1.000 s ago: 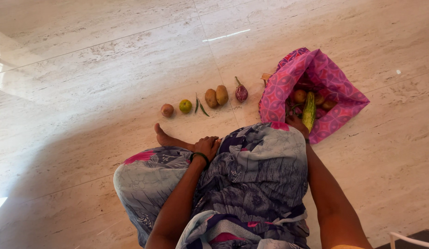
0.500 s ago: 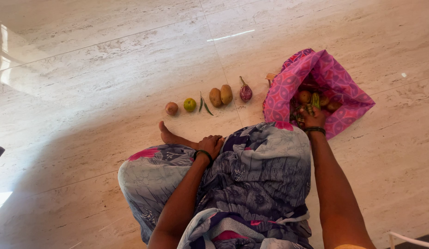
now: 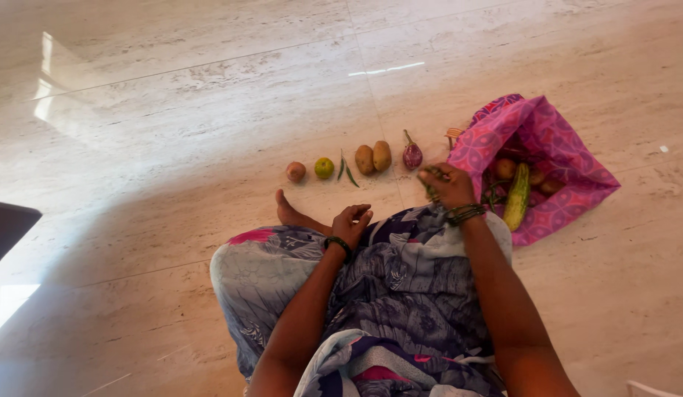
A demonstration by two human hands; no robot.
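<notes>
- Evidently the step in hand is laying produce out: the right hand (image 3: 450, 187) is closed around some slim green vegetables (image 3: 432, 184), possibly beans or chillies, too small to tell, their ends poking out past the fingers.
- Beyond the fingertips, near them, lies a purple brinjal (image 3: 412, 156); further to their left, in a row on the marble floor (image 3: 172, 147), lie two potatoes (image 3: 374, 157), thin green pods (image 3: 346, 170), a green lime (image 3: 324, 167) and an onion (image 3: 296, 171).
- On the far side of the knuckles sits the open pink cloth bag (image 3: 554, 158), with a cucumber (image 3: 517, 206) and round vegetables inside.
- A next move would call for lowering the bunch beside the brinjal and loosening the grip.
- The right forearm reaches forward over the raised knee, wrist bent down.
- The left hand (image 3: 351, 223) rests on the lap, fingers loosely curled, holding nothing.
</notes>
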